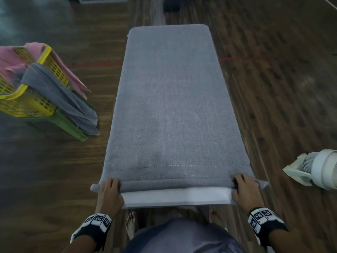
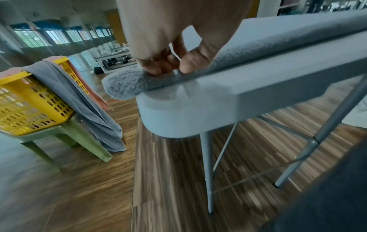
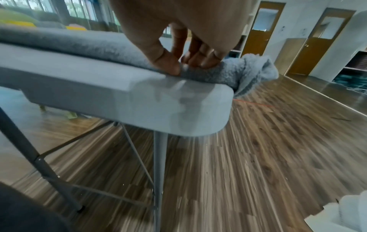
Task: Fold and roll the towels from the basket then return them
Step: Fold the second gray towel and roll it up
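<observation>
A long grey towel [image 1: 169,99] lies folded lengthwise along a narrow grey table [image 1: 175,199]. Its near end is turned over into a thin roll [image 1: 175,184] across the table's width. My left hand [image 1: 110,187] grips the roll's left end [image 2: 127,84], fingers and thumb curled on it. My right hand [image 1: 243,187] grips the right end [image 3: 222,72] the same way, with loose towel hanging past the table corner. A yellow basket [image 1: 27,99] stands at the left on a green stool [image 1: 73,128], with a grey towel [image 1: 60,95] and a pink towel [image 1: 11,59] draped over its rim.
The table stands on thin metal legs [image 2: 208,169] over a wooden floor. A white fan [image 1: 317,170] sits on the floor at the right. My bare feet [image 1: 131,225] are under the table's near end. Doors and shelves line the far right wall [image 3: 317,44].
</observation>
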A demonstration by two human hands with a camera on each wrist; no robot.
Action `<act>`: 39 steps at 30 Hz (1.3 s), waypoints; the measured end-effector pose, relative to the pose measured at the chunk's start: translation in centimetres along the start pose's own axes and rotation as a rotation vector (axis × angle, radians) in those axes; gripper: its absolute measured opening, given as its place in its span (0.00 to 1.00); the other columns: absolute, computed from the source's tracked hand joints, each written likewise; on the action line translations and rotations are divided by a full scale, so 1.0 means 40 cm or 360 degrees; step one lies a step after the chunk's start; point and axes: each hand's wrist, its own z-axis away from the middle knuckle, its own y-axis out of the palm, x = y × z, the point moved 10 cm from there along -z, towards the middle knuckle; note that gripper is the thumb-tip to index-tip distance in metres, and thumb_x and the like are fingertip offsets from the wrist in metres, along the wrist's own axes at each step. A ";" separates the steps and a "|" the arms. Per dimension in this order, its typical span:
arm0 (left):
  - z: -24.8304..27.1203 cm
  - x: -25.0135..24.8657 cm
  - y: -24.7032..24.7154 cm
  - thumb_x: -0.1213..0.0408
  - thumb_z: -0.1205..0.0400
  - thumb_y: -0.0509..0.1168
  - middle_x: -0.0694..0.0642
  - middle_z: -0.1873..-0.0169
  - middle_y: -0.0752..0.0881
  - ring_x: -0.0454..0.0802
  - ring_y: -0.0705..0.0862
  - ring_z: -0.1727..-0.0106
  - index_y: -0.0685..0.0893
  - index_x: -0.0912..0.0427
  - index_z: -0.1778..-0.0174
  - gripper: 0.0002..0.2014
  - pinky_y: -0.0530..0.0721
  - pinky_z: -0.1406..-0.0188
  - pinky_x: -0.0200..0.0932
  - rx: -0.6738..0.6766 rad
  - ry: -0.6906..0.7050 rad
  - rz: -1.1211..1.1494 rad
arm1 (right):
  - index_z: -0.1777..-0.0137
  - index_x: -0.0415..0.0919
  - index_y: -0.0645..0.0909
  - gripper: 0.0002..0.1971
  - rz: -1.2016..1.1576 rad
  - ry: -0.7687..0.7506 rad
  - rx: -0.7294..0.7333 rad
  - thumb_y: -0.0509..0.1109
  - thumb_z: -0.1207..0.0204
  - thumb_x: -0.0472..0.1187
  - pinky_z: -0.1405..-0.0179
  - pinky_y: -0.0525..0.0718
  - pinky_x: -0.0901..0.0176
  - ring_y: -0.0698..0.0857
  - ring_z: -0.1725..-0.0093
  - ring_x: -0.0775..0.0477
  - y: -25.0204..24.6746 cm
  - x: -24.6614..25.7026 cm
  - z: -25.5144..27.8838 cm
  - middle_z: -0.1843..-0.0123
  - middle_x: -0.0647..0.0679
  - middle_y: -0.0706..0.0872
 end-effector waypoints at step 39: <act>-0.110 0.030 -0.017 0.77 0.25 0.69 0.55 0.56 0.86 0.55 0.83 0.54 0.87 0.60 0.51 0.11 0.82 0.56 0.50 0.0061 -0.0119 0.0080 | 0.49 0.37 0.85 0.14 -0.0276 -0.0041 -0.0119 0.66 0.33 0.29 0.51 0.80 0.52 0.83 0.52 0.42 -0.029 -0.007 -0.092 0.52 0.43 0.86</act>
